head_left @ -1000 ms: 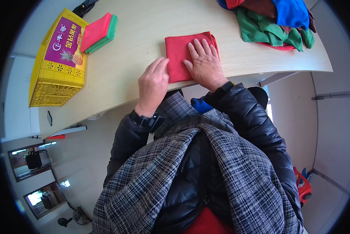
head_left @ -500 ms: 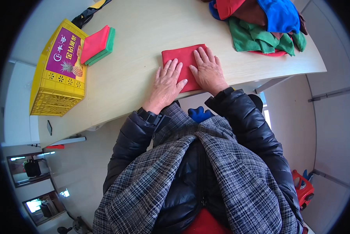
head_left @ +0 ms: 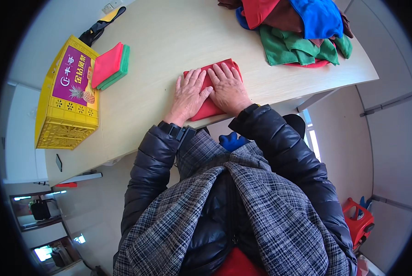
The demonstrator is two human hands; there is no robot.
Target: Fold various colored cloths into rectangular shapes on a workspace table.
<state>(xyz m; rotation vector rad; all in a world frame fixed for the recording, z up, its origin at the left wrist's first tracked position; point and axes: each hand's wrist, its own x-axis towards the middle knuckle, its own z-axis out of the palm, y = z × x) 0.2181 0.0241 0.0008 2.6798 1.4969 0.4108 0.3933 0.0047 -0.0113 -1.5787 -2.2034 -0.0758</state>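
Observation:
A folded red cloth (head_left: 207, 110) lies flat at the near edge of the table, in front of my body. My left hand (head_left: 190, 94) rests palm down on its left part, with fingers outstretched. Over its right part lies my right hand (head_left: 228, 89), also flat with the fingers spread a little. The two thumbs nearly meet at the middle of the cloth. Most of the cloth is covered by my hands; its far right corner and near edge show.
To the left stands a yellow plastic crate (head_left: 68, 122) with a purple panel. Against it sits a stack of folded red and green cloths (head_left: 108, 66). A loose heap of green, blue, brown and red cloths (head_left: 302, 32) lies at the far right of the pale table (head_left: 155, 41).
My right hand has slid closer to my left hand over the red cloth. The cloth now sits slightly turned. The whole view has shifted a little.

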